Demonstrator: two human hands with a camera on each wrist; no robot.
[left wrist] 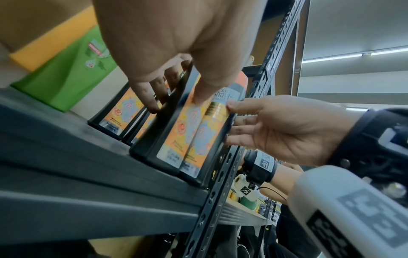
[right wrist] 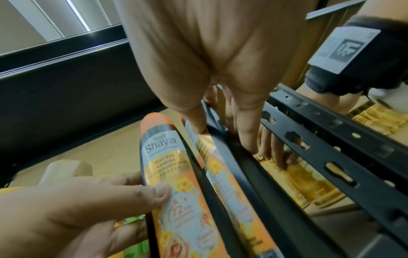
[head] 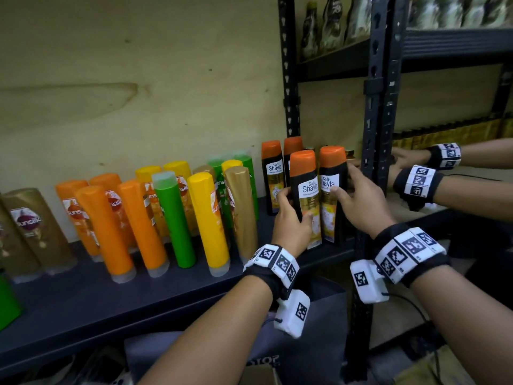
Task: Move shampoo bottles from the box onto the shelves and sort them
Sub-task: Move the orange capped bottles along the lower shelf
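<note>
Here, on the dark shelf (head: 83, 295), reading left to right: two gold Sunsilk bottles (head: 36, 226) at 9 o'clock; roughly a dozen Sunsilk tubes (head: 172, 218) in orange, green, yellow and gold, standing cap-down, the rear ones partly hidden; then four Safi Shayla bottles toward 3 o'clock, two rear (head: 273, 176) and two front, each black with an orange cap, white name label and yellow floral print, all upright; the left hand (head: 291, 220) grips the front left bottle (head: 305, 190), thumb on its face, fingers behind; the right hand (head: 361, 204) grips the front right bottle (head: 331, 187), which touches its neighbour, just beside the black upright post (head: 380, 120); another person's two hands (head: 405, 159) reach into the next bay at 3 o'clock.
</note>
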